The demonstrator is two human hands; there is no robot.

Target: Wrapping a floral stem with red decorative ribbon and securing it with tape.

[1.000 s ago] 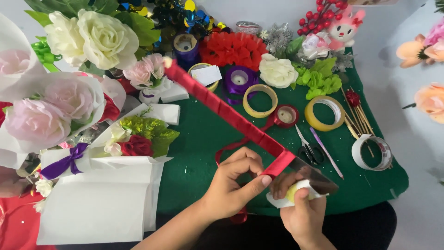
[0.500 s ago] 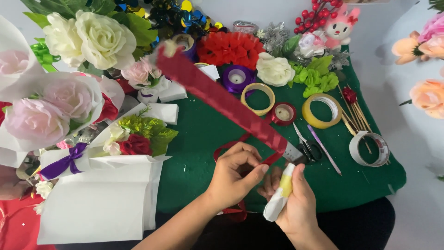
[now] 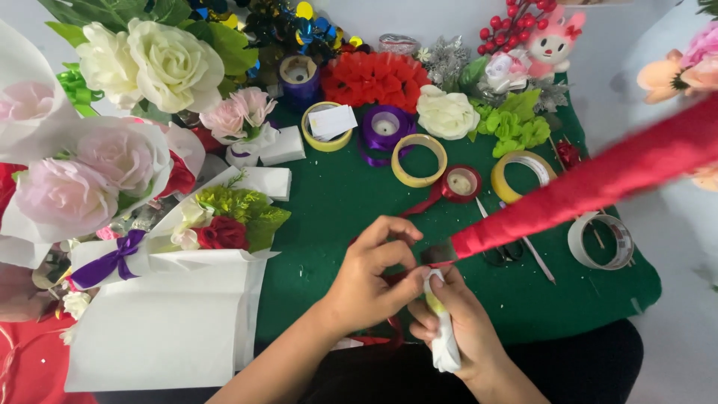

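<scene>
A long stick wrapped in red ribbon [image 3: 598, 187] slants from the middle of the green mat up to the right edge. My left hand [image 3: 370, 277] pinches its near, dark end between thumb and fingers. My right hand [image 3: 460, 322] is closed around a small white and yellow tube or roll [image 3: 445, 348] just under that end and touches the stick's tip. A loose red ribbon [image 3: 378, 340] trails below my hands.
The green mat [image 3: 329, 202] holds several tape and ribbon rolls: yellow rolls [image 3: 419, 159], a red spool [image 3: 461, 183], a purple spool [image 3: 385, 127], a white roll [image 3: 598, 239]. Scissors [image 3: 501, 251] lie under the stick. Paper-wrapped bouquets [image 3: 149, 247] fill the left; artificial flowers line the back.
The red-wrapped stick has swung from pointing up-left to pointing up-right. My hands stayed at its near end, the right one now holding the white tube upright.
</scene>
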